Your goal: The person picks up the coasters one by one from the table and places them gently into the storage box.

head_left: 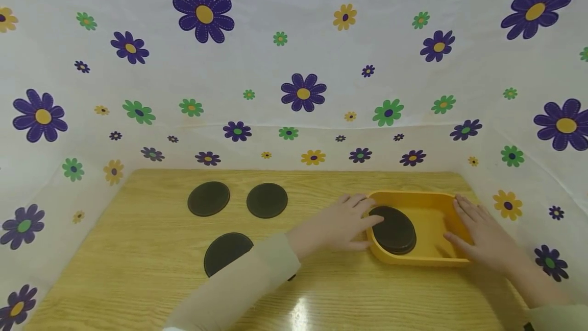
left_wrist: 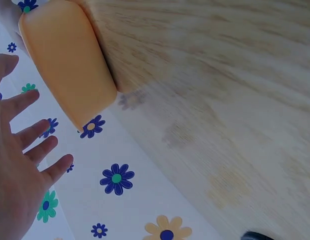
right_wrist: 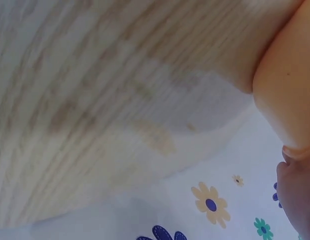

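Observation:
A yellow rectangular tub (head_left: 429, 262) stands on the right of the table, with a stack of flat black discs (head_left: 395, 229) against its inner left wall. My left hand (head_left: 342, 223) is at the tub's left side, fingers spread and straight, with the fingertips near the rim. In the left wrist view that hand (left_wrist: 20, 160) shows extended fingers and nothing in them. At the opposite end, my right hand (head_left: 487, 239) rests on the right rim with its fingers extended and the thumb over the inside. The right wrist view catches only part of it beside the tub wall (right_wrist: 285, 95).
Two black discs, one at the far left (head_left: 209, 198) and one beside it (head_left: 267, 200), lie flat on the wooden table (head_left: 151, 229). A nearer disc (head_left: 227, 252) is partly covered by my left sleeve (head_left: 248, 280). A flowered white cloth (head_left: 257, 65) encloses the back and sides.

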Demonstrator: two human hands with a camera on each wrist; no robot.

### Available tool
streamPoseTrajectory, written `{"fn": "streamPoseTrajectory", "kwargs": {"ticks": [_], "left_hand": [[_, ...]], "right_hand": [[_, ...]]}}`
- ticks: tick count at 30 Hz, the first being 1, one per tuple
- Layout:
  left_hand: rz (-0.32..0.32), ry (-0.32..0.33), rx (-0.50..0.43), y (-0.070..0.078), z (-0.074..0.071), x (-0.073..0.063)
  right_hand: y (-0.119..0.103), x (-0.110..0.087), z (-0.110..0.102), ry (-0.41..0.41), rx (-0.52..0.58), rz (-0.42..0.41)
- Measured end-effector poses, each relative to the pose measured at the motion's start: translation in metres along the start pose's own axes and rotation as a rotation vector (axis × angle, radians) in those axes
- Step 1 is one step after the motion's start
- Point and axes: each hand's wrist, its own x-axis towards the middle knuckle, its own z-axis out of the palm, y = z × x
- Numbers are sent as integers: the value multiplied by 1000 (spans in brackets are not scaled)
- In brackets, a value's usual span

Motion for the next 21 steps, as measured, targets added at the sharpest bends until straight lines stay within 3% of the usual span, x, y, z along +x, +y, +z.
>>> {"fn": "streamPoseTrajectory", "kwargs": {"ticks": [6,13,21], "left_hand": [[-8,9,-13,-9,7,-27],[-39,37,-65,-24,16,-67],[-161,30,-131,-48,33,-106]], "right_hand": [[-3,-3,4,16,-19,3],[-8,-2,3,50,-76,-58],[-9,-1,2,43,-89,-52]]}}
